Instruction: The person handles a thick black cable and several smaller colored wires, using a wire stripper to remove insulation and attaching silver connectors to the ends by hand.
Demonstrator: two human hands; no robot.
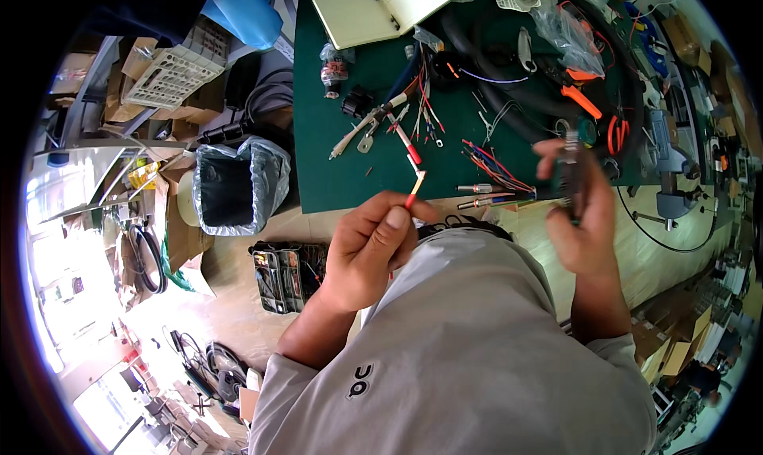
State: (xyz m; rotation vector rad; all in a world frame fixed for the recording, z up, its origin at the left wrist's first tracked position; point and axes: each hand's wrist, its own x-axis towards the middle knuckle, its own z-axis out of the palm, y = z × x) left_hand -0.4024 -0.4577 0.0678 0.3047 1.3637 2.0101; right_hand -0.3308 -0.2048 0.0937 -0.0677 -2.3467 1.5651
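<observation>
While the left hand (369, 248) pinches a thin wire (417, 186) at the near edge of the table (334, 173), the right hand (584, 224) is wrapped around a dark hand tool (571, 175) to the right. The left grip is closed, thumb against forefinger, on a red part of the wire. The right grip is curled about the tool, but blur hides its kind, and I cannot tell whether its handles are squeezed. The tool is well apart from the wire.

The wire runs away from the fingers, pale and kinked, toward a red sleeve (412, 153) just in front of a stripped cable (391, 105); whether they are all one piece is unclear.

Judging by how things lie, the work is partly done. The cable's outer cover is off at its near end, its cores are spread out, and one carries a flat metal lug (366, 143). To the right, a bundle of coloured wires (497, 169) has metal pins (477, 189) beside its near end. Several thin cores of the cable look unfinished, so they probably remain. The held wire's near end is hidden by the fingers, so its state cannot be told.
</observation>
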